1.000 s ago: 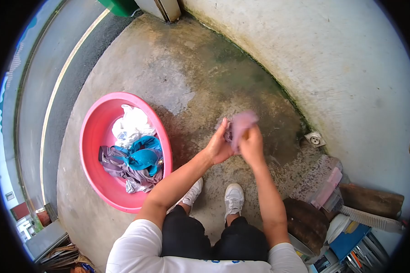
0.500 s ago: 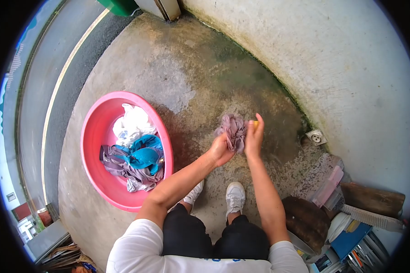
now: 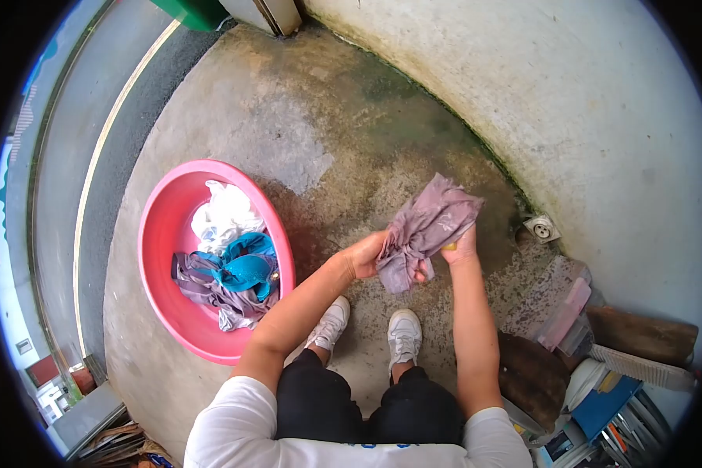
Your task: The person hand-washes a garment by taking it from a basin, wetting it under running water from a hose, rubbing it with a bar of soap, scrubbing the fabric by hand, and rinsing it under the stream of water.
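Mauve cloth aloft between two hands!

And here it is, the crumpled mauve cloth (image 3: 433, 222), held above the wet concrete floor (image 3: 288, 101), well clear of the basin! The left hand (image 3: 365, 254) grips its left side, fingers partly hidden by the folds. Over on the other side, the right hand (image 3: 463, 248) holds the cloth's right part, with a bit of something yellow (image 3: 450, 246) showing at that palm; what it is, I cannot tell. To the left sits the pink basin (image 3: 161, 242), carrying white fabric (image 3: 226, 214), a bright blue garment (image 3: 246, 269) and greyish-purple clothing (image 3: 199, 287), all bunched together.
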`<state>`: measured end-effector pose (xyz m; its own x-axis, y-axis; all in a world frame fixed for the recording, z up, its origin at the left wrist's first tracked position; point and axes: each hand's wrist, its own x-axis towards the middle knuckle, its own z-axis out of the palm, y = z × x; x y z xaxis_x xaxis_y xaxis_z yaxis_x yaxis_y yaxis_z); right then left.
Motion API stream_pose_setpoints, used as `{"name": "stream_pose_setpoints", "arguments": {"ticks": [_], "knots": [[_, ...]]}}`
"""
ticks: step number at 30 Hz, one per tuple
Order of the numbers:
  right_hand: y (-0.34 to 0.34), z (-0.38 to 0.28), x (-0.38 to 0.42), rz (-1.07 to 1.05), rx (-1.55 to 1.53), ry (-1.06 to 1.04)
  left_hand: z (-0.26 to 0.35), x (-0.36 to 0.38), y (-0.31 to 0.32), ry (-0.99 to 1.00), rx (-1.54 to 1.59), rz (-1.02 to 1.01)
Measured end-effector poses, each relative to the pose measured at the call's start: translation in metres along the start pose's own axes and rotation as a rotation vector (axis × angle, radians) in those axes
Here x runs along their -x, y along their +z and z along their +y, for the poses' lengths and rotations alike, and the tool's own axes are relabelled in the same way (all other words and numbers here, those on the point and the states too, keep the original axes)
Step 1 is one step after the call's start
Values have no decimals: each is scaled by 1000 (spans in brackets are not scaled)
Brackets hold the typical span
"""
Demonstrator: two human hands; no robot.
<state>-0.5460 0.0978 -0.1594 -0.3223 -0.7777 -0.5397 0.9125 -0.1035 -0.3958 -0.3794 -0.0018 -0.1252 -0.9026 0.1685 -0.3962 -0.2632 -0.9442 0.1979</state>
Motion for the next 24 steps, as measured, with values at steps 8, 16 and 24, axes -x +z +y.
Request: {"name": "stream_pose_setpoints", "arguments": {"ticks": [8,16,24], "knots": [[79,-20,45,-114,1831,-681,5,-7,-6,324,413,80],[75,55,27,-195,2024,-1108,-18,-14,-2,418,376,106],[44,40,-9,440,1351,-824,-24,-26,-11,420,254,369]]}}
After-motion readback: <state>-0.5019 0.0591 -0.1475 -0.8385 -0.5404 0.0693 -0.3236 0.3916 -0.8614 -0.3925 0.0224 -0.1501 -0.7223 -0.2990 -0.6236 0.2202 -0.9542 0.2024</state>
